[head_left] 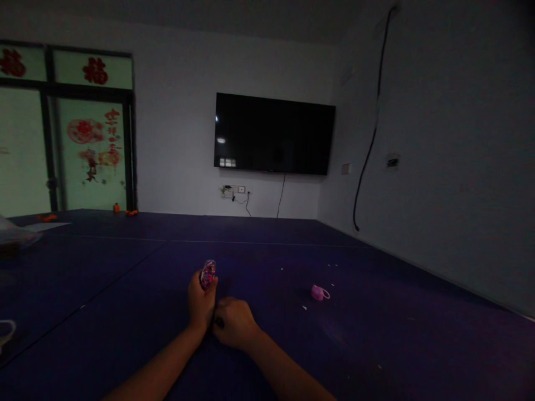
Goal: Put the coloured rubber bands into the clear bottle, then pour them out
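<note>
My left hand (202,301) is closed round a small rounded container (208,274) with a multicoloured pattern, held upright above the dark blue table. Right beside it, my right hand (234,323) is closed, its fingers curled near the left wrist. A small dark thing (219,322) shows at the curled fingers, too unclear to name. To the right, a pink cap with a ring-shaped loop (317,293) lies on the table.
The blue table (259,228) reaches toward the far wall. Small white scraps (304,307) lie near the pink cap. Orange items (131,213) stand at the far left edge, and a clear plastic bag (16,234) lies at the left. A white loop (8,328) shows at the left border.
</note>
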`<state>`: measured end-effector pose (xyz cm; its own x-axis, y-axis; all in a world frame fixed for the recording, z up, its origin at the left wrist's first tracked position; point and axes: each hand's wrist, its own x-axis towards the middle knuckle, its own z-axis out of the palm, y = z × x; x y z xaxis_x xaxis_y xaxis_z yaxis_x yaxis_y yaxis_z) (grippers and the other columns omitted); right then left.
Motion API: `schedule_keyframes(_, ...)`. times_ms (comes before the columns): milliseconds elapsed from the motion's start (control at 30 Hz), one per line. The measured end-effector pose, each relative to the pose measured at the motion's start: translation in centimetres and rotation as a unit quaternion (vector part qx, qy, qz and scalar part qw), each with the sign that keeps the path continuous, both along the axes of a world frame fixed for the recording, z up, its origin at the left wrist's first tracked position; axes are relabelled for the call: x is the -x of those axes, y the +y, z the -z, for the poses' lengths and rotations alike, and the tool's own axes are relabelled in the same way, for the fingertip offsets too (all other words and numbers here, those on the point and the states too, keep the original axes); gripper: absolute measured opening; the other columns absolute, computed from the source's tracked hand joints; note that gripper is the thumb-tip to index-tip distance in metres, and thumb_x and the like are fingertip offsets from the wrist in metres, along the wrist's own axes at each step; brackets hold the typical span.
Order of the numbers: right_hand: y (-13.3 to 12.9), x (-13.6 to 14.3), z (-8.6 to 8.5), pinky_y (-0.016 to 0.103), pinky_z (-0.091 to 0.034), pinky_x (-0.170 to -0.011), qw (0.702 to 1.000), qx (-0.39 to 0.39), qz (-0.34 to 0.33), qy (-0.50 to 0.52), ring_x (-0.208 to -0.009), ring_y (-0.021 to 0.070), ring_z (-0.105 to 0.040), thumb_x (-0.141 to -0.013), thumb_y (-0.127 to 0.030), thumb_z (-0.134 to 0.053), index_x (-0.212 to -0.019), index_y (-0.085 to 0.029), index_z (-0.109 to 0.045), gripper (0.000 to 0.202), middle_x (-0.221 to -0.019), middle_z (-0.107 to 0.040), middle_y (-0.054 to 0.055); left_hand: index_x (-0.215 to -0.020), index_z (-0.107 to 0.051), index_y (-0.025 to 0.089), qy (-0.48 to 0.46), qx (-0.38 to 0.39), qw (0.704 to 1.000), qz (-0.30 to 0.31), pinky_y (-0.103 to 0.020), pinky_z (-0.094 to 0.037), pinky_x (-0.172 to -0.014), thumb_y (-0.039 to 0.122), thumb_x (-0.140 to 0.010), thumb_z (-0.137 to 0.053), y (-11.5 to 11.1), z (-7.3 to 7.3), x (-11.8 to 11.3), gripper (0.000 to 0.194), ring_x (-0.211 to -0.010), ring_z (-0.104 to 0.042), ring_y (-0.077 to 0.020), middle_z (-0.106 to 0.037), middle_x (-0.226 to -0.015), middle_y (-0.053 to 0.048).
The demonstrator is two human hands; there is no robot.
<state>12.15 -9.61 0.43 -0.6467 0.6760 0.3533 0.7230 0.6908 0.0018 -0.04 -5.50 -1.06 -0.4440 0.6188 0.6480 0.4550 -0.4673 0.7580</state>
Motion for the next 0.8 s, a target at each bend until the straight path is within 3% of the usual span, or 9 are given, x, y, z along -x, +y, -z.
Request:
schedule_keyframes(233, -0.1, 0.5, -0.2, 0.028, -0.047, -0.066, 0.998, -0.011, 0.039, -0.045, -0.085, 0.0213, -0.060, -0.080, -0.013, -0.046, -0.095, -0.013, -0.061, 0.021, -0.096, -0.063, 0.012, -0.103, -0.054, 0.017, 0.009, 0.003, 1.000, 0.003, -0.041, -0.049, -0.075, 0.046, -0.076, -0.054, 0.3, 0.0, 0.1, 0.040, -0.082, -0.061, -0.0249, -0.062, -0.091, -0.007)
schedule_keyframes(467, 1.8, -1.6, -0.3, 0.029, -0.046, -0.071, 0.987, 0.011, 0.155, 0.039, -0.091, 0.0211, -0.058, -0.086, -0.011, -0.045, -0.094, -0.015, -0.061, 0.019, -0.099, -0.063, 0.010, -0.104, -0.054, 0.017, 0.022, 0.005, 1.000, 0.007, -0.043, -0.048, -0.077, 0.046, -0.076, -0.055, 0.4, 0.2, 0.0, 0.040, -0.087, -0.060, -0.0268, -0.062, -0.093, -0.008)
schedule_keyframes(800, 2.3, -2.5, 0.0, 0.027, -0.041, -0.079, 0.982, 0.058, 0.135, 0.118, -0.100, 0.0196, -0.055, -0.085, -0.027, -0.056, -0.091, -0.022, -0.066, 0.013, -0.101, -0.063, 0.005, -0.101, -0.056, 0.018, 0.035, 0.003, 0.999, 0.024, -0.040, -0.048, -0.075, 0.044, -0.075, -0.057, 0.6, 0.6, -0.1, 0.036, -0.084, -0.061, -0.0261, -0.063, -0.091, -0.007)
